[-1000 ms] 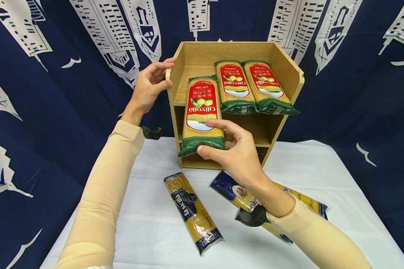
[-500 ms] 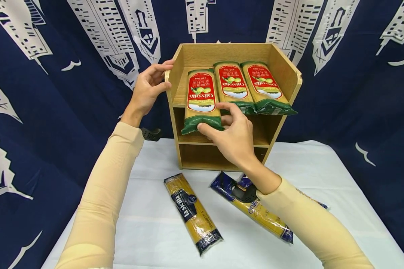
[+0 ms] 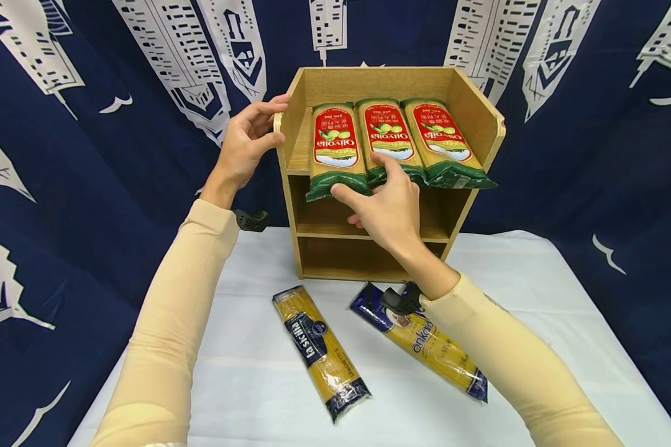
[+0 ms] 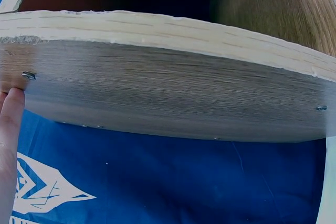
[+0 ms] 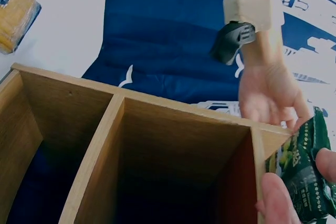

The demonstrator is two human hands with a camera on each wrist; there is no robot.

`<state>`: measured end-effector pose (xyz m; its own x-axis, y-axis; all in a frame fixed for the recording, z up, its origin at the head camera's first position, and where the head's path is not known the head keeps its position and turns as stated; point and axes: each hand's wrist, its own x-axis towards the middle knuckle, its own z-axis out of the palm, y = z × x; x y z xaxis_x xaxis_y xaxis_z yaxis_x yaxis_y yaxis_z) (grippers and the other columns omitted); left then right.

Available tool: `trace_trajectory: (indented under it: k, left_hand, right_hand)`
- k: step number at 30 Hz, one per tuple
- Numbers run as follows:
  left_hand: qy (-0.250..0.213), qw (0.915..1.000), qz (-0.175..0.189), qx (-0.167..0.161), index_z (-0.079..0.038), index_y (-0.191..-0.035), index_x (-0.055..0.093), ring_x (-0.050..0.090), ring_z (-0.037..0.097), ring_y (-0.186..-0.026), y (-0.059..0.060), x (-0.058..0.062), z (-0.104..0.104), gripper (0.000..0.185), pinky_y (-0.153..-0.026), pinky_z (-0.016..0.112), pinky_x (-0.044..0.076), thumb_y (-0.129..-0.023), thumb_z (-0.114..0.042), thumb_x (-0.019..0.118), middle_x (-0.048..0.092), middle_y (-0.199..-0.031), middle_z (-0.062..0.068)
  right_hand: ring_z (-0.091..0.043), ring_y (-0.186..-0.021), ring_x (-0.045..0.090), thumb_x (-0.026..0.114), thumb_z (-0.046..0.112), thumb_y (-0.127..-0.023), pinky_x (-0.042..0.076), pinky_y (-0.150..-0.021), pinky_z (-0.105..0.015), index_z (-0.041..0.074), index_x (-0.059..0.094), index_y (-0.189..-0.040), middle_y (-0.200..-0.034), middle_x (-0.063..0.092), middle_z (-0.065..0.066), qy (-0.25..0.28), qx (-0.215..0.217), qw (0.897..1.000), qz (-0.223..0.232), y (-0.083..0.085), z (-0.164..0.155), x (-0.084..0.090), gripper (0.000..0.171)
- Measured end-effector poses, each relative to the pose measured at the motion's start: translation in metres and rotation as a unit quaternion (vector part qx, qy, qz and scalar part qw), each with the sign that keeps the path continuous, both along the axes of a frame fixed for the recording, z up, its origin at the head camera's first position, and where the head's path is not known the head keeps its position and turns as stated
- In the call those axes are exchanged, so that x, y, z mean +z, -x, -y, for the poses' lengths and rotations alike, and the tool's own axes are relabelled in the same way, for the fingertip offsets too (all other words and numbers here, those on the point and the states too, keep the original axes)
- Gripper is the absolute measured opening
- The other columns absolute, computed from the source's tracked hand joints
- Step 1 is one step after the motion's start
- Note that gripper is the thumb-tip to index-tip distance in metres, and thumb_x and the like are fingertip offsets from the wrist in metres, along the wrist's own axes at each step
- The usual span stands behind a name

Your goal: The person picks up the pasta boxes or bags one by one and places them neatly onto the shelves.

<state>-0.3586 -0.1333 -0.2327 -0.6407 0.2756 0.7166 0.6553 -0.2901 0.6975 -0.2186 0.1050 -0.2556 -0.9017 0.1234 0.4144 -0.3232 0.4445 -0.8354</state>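
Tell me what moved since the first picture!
The leftmost Olivoila pack slid farther back onto the wooden shelf, beside the middle Olivoila pack. The right hand moved with it, still at its near end. The left hand stayed against the shelf's side; the la sicilia pack stayed put.

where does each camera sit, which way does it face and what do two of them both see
Head: worn on the head, facing forward and down at the wooden shelf and pasta packs; left hand, right hand and both sleeves show.
Left wrist: on that wrist, facing the shelf's outer side panel; a finger shows at the left edge.
Right wrist: on that wrist, facing the shelf's open compartments; right fingertips show at the leftmost pack, the left hand beyond.
Shared: head and right wrist both show the shelf, leftmost pack and left hand.
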Motion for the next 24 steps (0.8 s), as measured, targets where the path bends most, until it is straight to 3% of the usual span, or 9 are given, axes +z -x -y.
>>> trace_trajectory:
  k: [7,14,24]
  left_hand:
    - [-0.005,1.0000,0.000,-0.006,0.003,-0.119,0.068,0.050,0.031,-0.136,0.000,0.000,0.000,0.040,-0.113,0.040,0.039,-0.082,0.018,0.062,0.054,-0.146,0.022]
    - [-0.011,0.9999,0.006,-0.006,0.004,-0.118,0.068,0.050,0.032,-0.136,0.000,0.001,-0.001,0.040,-0.113,0.039,0.038,-0.082,0.019,0.061,0.054,-0.146,0.022]
    - [-0.009,1.0000,0.002,-0.001,0.003,-0.117,0.069,0.052,0.035,-0.134,-0.002,0.001,-0.002,0.041,-0.105,0.036,0.043,-0.081,0.020,0.062,0.054,-0.146,0.023]
  right_hand:
    - [-0.025,-0.051,0.070,0.087,0.032,-0.081,0.056,-0.048,-0.030,0.009,0.055,-0.140,-0.057,0.066,-0.008,0.013,-0.031,0.998,-0.055,0.013,0.003,-0.006,0.071]
    - [-0.016,-0.045,0.066,0.089,0.031,-0.079,0.053,-0.045,-0.029,0.008,0.061,-0.126,-0.062,0.069,-0.007,0.030,-0.052,0.995,-0.084,0.025,0.008,-0.009,0.059]
    - [-0.016,-0.048,0.068,0.090,0.032,-0.077,0.055,-0.049,-0.027,0.007,0.064,-0.117,-0.097,0.073,-0.011,0.058,-0.064,0.990,-0.113,0.034,0.012,-0.015,0.054]
